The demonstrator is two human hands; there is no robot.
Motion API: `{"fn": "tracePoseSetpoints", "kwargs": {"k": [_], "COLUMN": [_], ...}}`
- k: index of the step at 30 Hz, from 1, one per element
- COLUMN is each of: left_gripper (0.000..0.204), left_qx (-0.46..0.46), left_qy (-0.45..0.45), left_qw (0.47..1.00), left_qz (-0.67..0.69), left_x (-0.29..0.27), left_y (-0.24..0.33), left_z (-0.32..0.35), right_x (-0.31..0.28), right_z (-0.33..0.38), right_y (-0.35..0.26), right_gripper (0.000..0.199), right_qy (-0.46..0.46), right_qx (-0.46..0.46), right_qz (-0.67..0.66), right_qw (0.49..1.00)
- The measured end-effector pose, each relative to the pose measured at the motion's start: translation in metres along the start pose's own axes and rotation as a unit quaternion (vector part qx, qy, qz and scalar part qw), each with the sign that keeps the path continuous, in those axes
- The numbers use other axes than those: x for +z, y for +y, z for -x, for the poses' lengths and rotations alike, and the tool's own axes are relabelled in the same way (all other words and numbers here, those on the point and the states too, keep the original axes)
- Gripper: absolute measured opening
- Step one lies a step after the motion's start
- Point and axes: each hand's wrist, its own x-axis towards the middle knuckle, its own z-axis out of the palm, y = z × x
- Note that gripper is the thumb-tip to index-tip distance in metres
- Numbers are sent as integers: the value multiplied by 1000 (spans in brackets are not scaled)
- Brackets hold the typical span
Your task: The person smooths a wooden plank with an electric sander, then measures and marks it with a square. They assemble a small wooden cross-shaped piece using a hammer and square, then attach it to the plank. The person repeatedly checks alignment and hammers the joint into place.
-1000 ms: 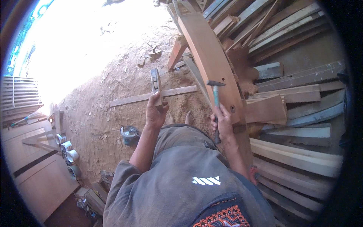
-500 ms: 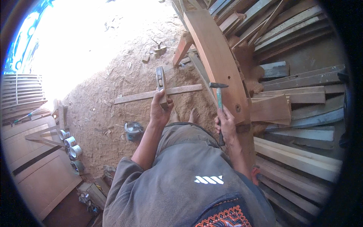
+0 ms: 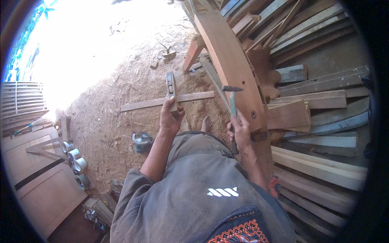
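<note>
In my left hand (image 3: 170, 115) is a small wooden hand plane (image 3: 171, 86), held upright in front of me with its far end pointing away. The fingers wrap its near end, and its mouth opening faces up. My right hand (image 3: 240, 127) grips a hammer (image 3: 232, 100) by its handle, green near the top and dark at the lower end. The dark, pointed hammer head (image 3: 232, 88) is raised beside the wooden bench beam (image 3: 227, 48), well apart from the plane. Part of the handle is hidden behind my fingers.
Beyond the plane, a wooden strip (image 3: 142, 105) lies across the sawdust-covered ground (image 3: 101, 125). Stacked boards (image 3: 324, 97) fill the right side. To the left are several cans (image 3: 80, 164), wooden panels (image 3: 48, 186) and a clear-and-dark object (image 3: 142, 141). My bare feet (image 3: 206, 124) stand below the plane.
The hammer head has shifted slightly left and up, and its handle stands more upright. Both hands keep their hold. The whole view has moved a little.
</note>
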Motion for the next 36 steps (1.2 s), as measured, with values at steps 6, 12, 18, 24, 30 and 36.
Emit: {"fn": "tracePoseSetpoints", "kwargs": {"k": [6,12,18,24,30,36], "left_gripper": [22,27,27,23,27,26], "left_qx": [-22,-30,-59,-35,-43,-23], "left_qy": [-62,-41,-59,-40,-40,-30], "left_qw": [998,998,995,995,998,999], "left_qz": [-22,-41,-56,-86,-34,-20], "left_x": [-12,-5,-6,-9,-12,-31], "left_y": [8,13,21,26,28,39], "left_z": [0,9,6,22,28,34], "right_x": [-19,-39,-94,-128,-126,-205], "right_z": [-56,-26,23,85,102,118], "right_y": [14,47,115,169,124,59], "right_gripper": [48,59,45,72,70,44], "right_qy": [92,145,335,299,321,397], "right_qx": [-60,-114,-172,-94,-148,-98], "right_qz": [-42,73,130,433,562,178], "right_qw": [993,980,917,845,748,895]}}
